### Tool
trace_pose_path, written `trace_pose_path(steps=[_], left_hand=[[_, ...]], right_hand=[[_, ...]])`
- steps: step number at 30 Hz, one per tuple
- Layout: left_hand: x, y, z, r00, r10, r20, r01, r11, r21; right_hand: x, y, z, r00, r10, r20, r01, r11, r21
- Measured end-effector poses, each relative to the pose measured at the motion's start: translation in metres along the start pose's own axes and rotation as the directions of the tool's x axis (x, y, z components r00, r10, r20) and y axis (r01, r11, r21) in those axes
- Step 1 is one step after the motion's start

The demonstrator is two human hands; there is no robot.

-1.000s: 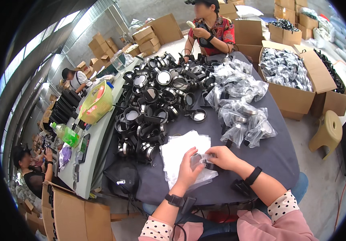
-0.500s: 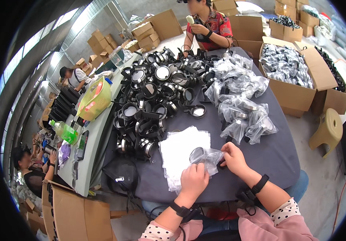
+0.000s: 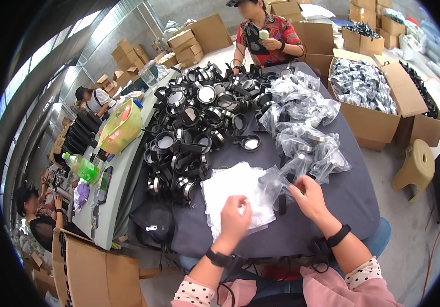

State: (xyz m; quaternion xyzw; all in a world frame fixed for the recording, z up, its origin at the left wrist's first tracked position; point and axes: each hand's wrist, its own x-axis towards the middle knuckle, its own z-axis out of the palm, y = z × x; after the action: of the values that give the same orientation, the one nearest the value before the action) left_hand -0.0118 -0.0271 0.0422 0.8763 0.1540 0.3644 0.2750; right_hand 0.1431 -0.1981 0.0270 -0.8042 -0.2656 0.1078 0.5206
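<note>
My left hand [image 3: 235, 217] hovers over the stack of flat white-looking plastic bags [image 3: 220, 192], its fingers loosely curled and nothing visible between them. At the stack's right edge lies a clear plastic bag [image 3: 272, 187] with a black handle-like part [image 3: 281, 203] showing beside it. My right hand [image 3: 308, 198] pinches near the right edge of that bag; the exact contact is partly blurred. Right behind it are several bagged round pieces [image 3: 307, 146]. A large heap of unbagged round black pieces with silver rims and black handles [image 3: 192, 115] covers the table's left and far parts.
Across the grey-covered table [image 3: 301, 238] another person [image 3: 268, 38] holds pale food. A black pouch [image 3: 152, 225] lies at the near left corner. Open cartons of bagged pieces [image 3: 365, 120] and a tan stool [image 3: 416, 166] stand right. A side table [image 3: 115, 199] bears a yellow basket [image 3: 121, 125].
My left hand has come off the bag and moved slightly left over the stack. The bag has shifted up and right, beside my right hand. The person opposite has lowered the food.
</note>
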Motion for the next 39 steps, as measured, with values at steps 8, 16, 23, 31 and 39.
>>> trace_pose_path(steps=[8, 16, 23, 31, 39], left_hand=[[-0.002, -0.071, 0.034, 0.967, 0.076, 0.241, -0.123, 0.975, 0.183], [0.002, -0.05, 0.027, 0.963, 0.086, 0.257, -0.117, 0.987, 0.111], [-0.001, -0.047, 0.041, 0.973, 0.096, 0.208, -0.106, 0.994, 0.038], [0.0, -0.041, 0.045, 0.963, 0.107, 0.247, -0.119, 0.992, 0.035], [-0.004, -0.046, 0.037, 0.975, 0.031, 0.218, -0.022, 0.999, -0.043]], right_hand=[[0.01, -0.03, 0.027, 0.973, -0.011, 0.23, 0.059, 0.978, -0.202], [-0.076, 0.008, -0.071, 0.976, 0.216, 0.002, -0.215, 0.969, 0.118], [-0.049, 0.035, -0.071, 0.923, 0.361, -0.134, -0.187, 0.723, 0.665], [0.015, 0.035, -0.052, 0.929, 0.328, -0.17, -0.121, 0.705, 0.699], [0.032, -0.052, -0.028, 0.903, -0.401, -0.153, 0.311, 0.858, -0.409]])
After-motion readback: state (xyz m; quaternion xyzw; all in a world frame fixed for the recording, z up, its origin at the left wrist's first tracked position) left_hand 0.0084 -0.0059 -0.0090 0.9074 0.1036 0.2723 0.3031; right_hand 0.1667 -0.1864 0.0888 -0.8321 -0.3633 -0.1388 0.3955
